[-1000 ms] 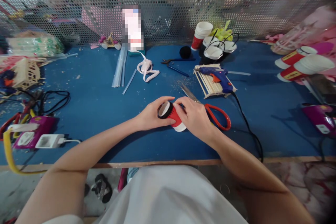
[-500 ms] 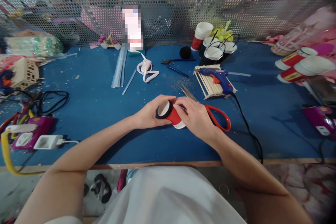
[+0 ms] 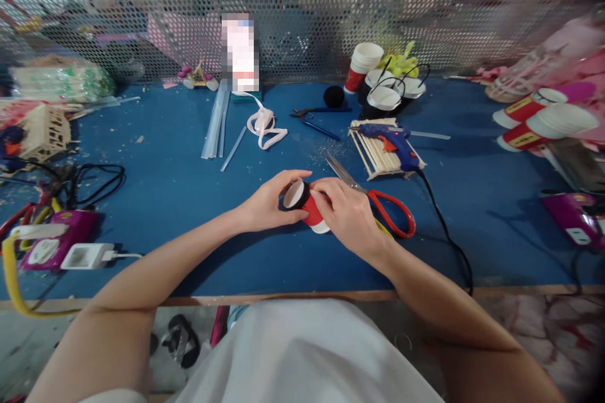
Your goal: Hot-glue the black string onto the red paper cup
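Observation:
A red paper cup [image 3: 314, 214] lies tilted between my hands, its round white end facing up and left. A black band [image 3: 304, 195] wraps around that end. My left hand [image 3: 269, 204] is closed around the banded end, thumb below and fingers above. My right hand [image 3: 347, 211] pinches thumb and forefinger together against the cup's side by the band; whatever is between them is too small to make out. Scissors [image 3: 392, 211] with red handles lie just beyond my right hand, partly covered by it.
A blue glue gun [image 3: 401, 145] rests on a stick rack, its cord running to the front edge. Further back are pliers [image 3: 316, 123], a black ball [image 3: 334, 96], white ribbon [image 3: 265, 123], glue sticks [image 3: 216, 126] and stacked cups [image 3: 363, 66]. A purple power strip [image 3: 70, 233] sits at left.
The cup has turned slightly in my hands, and my right fingers have shifted a little along the band. My right hand has moved slightly, showing more of the scissors.

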The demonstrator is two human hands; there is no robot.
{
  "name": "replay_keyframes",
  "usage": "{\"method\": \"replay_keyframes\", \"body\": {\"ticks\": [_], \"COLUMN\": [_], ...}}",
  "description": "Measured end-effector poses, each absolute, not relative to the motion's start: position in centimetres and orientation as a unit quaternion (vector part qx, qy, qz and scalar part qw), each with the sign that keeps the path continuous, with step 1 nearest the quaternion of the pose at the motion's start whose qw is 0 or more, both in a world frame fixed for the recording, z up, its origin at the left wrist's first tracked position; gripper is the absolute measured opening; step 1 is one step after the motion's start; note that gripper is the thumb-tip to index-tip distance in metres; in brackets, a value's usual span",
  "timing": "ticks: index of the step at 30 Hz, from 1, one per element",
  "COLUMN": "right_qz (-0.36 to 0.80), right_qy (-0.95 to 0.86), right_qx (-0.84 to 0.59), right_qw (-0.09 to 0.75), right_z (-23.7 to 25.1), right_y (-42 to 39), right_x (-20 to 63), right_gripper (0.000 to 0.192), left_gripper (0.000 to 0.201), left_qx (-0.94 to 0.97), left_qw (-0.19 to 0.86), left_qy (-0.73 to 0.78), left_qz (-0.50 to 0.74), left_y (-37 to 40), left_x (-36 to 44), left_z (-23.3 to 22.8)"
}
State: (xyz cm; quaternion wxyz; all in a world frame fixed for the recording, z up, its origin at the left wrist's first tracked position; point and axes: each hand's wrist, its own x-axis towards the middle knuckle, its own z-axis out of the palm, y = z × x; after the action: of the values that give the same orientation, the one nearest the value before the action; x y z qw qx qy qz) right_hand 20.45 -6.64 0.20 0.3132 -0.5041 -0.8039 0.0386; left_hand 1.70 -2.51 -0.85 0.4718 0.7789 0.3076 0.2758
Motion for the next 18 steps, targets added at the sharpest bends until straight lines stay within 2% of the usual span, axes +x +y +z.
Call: {"method": "replay_keyframes", "body": {"ticks": [6, 14, 18], "right_qz": [0.077, 0.049, 0.054], "right_qy": [-0.798, -0.798, -0.799], "right_qx": [-0.493, -0.505, -0.506], "right_qw": [0.339, 0.326, 0.319], "right_z": [0.6, 0.1, 0.3], "right_y": [-6.5, -6.4, -6.5], "right_x": [20.7, 20.6, 20.6], "right_gripper": [0.017, 0.016, 0.018], "left_gripper": [0.067, 0.073, 0.065], "left_qx": [0.787, 0.799, 0.806], "left_qw": [0.463, 0.447, 0.429], "left_qy": [0.280, 0.288, 0.302], "left_qz": [0.296, 0.281, 0.275], "left_y": [-2.5, -2.2, -2.0], "left_x": [1.8, 1.5, 1.4], "left_z": [-0.8, 0.0, 0.7]}}
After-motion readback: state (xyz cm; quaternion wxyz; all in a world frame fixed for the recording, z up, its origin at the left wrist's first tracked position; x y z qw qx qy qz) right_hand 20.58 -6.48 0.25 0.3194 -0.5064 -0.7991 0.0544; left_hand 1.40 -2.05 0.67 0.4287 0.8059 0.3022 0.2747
